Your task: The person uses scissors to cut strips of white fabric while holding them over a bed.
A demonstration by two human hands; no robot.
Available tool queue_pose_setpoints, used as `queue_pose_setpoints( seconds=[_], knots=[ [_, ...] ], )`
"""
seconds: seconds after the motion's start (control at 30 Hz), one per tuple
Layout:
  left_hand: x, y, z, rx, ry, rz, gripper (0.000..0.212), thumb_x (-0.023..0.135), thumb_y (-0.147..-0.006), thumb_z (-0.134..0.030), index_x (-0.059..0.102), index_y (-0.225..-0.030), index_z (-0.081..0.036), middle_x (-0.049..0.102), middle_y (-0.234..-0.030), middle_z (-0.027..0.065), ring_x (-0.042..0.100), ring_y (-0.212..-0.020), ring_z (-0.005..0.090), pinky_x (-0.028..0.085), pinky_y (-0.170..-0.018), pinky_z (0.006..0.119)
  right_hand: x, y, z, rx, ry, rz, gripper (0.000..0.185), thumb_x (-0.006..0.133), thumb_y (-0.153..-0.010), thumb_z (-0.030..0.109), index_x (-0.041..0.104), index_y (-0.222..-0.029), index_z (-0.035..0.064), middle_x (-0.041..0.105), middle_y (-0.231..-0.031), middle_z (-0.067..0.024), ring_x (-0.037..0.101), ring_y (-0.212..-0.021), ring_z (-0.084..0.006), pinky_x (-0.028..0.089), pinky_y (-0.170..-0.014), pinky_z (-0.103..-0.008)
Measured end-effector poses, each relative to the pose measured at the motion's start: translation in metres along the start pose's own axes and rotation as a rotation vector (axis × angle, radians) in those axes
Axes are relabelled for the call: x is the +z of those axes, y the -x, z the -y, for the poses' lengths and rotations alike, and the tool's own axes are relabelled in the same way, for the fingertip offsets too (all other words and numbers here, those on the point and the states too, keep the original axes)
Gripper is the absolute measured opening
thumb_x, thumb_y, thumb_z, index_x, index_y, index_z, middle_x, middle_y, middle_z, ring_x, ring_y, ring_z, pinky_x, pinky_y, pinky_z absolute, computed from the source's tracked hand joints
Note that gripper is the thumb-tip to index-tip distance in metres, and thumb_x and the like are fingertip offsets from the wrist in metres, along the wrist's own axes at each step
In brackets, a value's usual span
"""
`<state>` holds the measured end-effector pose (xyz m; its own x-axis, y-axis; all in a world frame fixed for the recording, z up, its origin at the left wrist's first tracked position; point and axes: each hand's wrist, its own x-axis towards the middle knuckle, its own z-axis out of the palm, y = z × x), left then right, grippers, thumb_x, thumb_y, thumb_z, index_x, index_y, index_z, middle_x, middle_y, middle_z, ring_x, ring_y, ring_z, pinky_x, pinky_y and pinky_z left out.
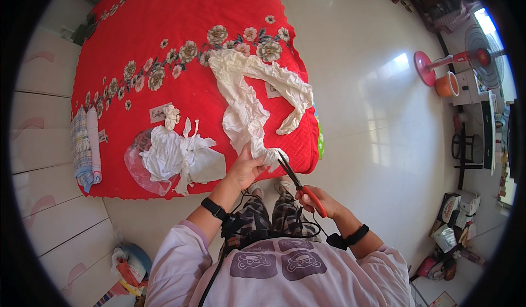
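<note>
My left hand (246, 169) grips the near end of a long crumpled strip of white cloth (246, 105), which lies bent over the red floral bedspread (156, 44). In my right hand (320, 202) are scissors with red-orange handles (312, 200). Their dark blades point up and left, and the tips meet the cloth end just right of my left hand; whether they touch it is unclear. Left of my hands, crumpled white cloth pieces (164, 155) lie on a clear plastic bag (133, 163), with a small knotted white piece (171, 117) above them.
Folded checked cloth (83, 150) lies at the bed's left edge. A red standing fan (460, 57) and an orange pot (446, 86) stand on the tiled floor at right. Boxes and bags (452, 220) sit lower right; a blue tub (137, 257) is lower left, beside white drawers (49, 200).
</note>
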<state>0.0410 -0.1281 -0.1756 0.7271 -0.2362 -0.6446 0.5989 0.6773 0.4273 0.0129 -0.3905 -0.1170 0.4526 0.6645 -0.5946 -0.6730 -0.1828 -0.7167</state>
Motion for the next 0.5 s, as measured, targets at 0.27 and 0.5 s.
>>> queue_pose_setpoints(
  seconds=[0.27,0.5],
  knots=[
    [0.01,0.003,0.004,0.015,-0.14,0.014,0.081,0.064,-0.075,0.007,0.022,-0.14,-0.018,0.05,-0.119,0.0038,0.056,-0.1,0.016,0.049,-0.075,0.028,0.0,-0.001,0.0,0.074,0.047,-0.028,0.051,0.052,-0.088,0.051,0.051,-0.098,0.0003,0.041,-0.061,0.002,0.04,-0.051,-0.008,0.032,-0.047,-0.0229],
    [0.003,0.006,-0.004,-0.105,-0.235,0.09,0.09,0.067,-0.072,0.004,0.018,-0.142,-0.022,0.049,-0.121,0.0028,0.055,-0.101,0.0158,0.048,-0.076,0.029,-0.017,0.005,0.008,0.107,0.206,-0.006,0.046,0.054,-0.088,0.049,0.053,-0.084,0.0034,0.043,-0.059,0.0026,0.041,-0.051,-0.0079,0.032,-0.046,-0.0242]
  ],
)
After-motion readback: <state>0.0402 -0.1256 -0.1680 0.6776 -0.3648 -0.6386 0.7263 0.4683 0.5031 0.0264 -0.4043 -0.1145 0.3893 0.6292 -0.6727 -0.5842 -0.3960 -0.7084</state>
